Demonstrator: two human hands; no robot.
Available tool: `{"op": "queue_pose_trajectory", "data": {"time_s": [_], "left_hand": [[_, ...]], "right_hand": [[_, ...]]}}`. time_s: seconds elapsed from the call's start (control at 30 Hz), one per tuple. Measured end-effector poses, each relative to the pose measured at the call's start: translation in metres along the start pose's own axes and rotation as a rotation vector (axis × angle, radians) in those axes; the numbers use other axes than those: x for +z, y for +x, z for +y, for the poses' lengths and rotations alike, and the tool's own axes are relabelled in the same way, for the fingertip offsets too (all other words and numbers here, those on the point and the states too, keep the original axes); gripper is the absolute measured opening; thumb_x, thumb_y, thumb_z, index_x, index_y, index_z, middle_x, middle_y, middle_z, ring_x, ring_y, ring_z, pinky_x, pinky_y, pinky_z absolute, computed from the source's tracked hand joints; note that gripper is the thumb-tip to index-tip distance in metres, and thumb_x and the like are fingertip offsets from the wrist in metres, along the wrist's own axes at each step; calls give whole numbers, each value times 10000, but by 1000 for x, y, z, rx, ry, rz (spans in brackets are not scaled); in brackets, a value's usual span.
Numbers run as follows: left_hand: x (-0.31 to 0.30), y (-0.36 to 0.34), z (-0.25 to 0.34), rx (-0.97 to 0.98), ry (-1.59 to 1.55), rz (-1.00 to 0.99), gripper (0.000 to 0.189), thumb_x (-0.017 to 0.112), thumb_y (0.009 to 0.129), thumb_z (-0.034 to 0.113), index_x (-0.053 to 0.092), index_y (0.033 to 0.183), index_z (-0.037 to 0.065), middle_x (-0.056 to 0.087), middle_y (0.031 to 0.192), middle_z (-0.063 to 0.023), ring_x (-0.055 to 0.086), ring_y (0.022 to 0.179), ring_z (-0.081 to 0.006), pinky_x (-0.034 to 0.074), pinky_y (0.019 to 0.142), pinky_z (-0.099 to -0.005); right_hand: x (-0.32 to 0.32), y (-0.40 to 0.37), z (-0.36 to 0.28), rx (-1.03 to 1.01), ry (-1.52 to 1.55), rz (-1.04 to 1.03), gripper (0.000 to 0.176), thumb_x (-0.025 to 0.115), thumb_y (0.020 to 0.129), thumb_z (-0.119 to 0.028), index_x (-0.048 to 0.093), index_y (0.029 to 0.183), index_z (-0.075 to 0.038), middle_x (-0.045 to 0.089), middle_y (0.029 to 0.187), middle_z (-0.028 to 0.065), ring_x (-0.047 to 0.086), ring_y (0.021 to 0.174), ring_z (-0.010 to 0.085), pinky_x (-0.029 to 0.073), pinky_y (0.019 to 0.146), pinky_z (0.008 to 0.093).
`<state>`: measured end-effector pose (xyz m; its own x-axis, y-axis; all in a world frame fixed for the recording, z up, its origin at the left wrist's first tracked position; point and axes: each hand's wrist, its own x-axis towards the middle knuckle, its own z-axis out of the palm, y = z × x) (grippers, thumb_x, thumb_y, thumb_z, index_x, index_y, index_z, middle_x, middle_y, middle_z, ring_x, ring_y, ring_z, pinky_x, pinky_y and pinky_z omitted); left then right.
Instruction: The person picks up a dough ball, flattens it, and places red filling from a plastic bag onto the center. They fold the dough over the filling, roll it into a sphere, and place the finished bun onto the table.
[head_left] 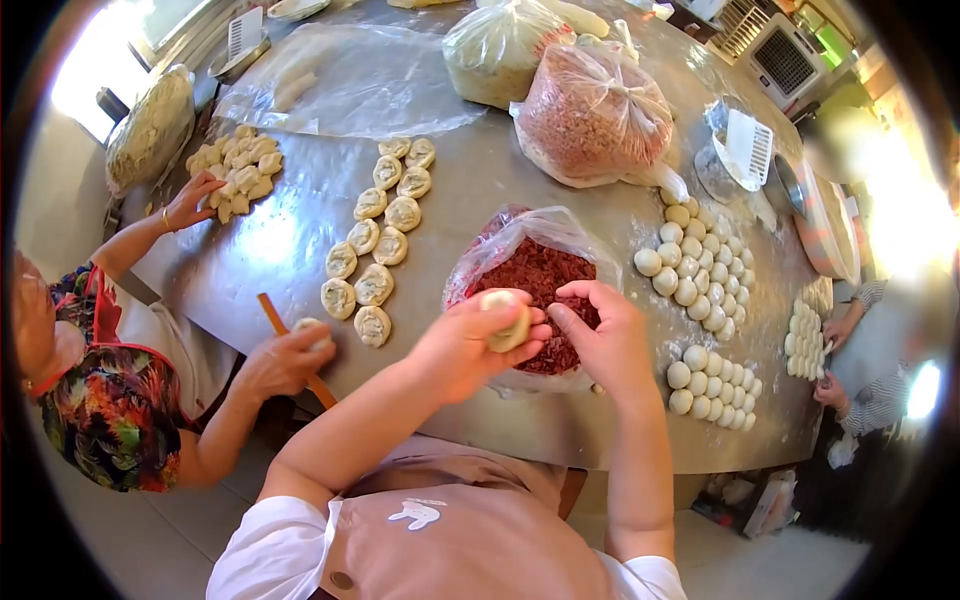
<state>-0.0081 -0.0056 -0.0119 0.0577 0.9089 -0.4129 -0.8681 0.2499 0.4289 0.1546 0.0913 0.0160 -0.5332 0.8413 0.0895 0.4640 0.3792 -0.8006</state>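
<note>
My left hand (472, 330) holds a piece of pale dough (512, 328), its fingers curled around the underside. Close beside it, my right hand (605, 335) has thumb and forefinger drawn together; whatever may be between the tips is too small to make out. Both hands are over an open plastic bag (462, 265) full of dark red, shredded filling (545, 270). To the left of the bag, two rows of round, flattened dough pieces with pale centres (374, 285) lie on the metal table (450, 165).
Smooth dough balls (690, 262) cluster on the right, with a second group (712, 388) nearer. Tied bags of pink filling (597, 110) and pale filling (500, 55) stand behind. Left, a co-worker's hand (285, 358) grips dough near a wooden stick (270, 312). Another person works at far right.
</note>
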Motion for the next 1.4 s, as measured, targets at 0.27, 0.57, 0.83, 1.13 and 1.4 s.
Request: {"op": "queue_pose_trajectory", "data": {"time_s": [0.27,0.57,0.83,1.13,1.4], "left_hand": [[8,32,-22,-95,-187,-13,328,379,1037,310,508,1211,65,554,1165,-75,551,1076,-198,460,968,-385],[8,29,-22,-45,-48,115,255,408,1034,214,503,1217,65,557,1142,-50,546,1028,-160,471,914,-342],[8,28,-20,-36,159,114,194,485,1008,140,530,1192,94,553,1120,-12,538,1033,-127,476,895,-316],[-2,26,-10,-36,85,81,209,501,1001,125,541,1205,102,555,1159,-16,534,1086,-129,476,941,-307],[2,25,-15,-3,168,57,188,512,1000,135,535,1185,115,558,1116,-13,545,1032,-115,493,886,-289]], "right_hand": [[14,-3,-20,-194,-146,-28,315,748,782,-111,647,1073,-44,658,1008,131,643,910,287,522,770,351],[14,-6,-14,-109,-69,-99,358,716,780,-30,622,1126,-20,673,1063,153,657,960,294,528,804,348],[12,-9,-15,12,98,-28,280,677,800,10,647,1076,-35,686,999,129,673,874,251,528,767,309],[10,-3,1,-215,-268,79,197,689,825,-76,679,1021,-64,681,1000,111,592,1064,305,478,910,381],[21,-11,-4,-211,-79,45,181,712,797,-54,670,972,-50,660,900,105,596,940,287,485,818,371]]}}
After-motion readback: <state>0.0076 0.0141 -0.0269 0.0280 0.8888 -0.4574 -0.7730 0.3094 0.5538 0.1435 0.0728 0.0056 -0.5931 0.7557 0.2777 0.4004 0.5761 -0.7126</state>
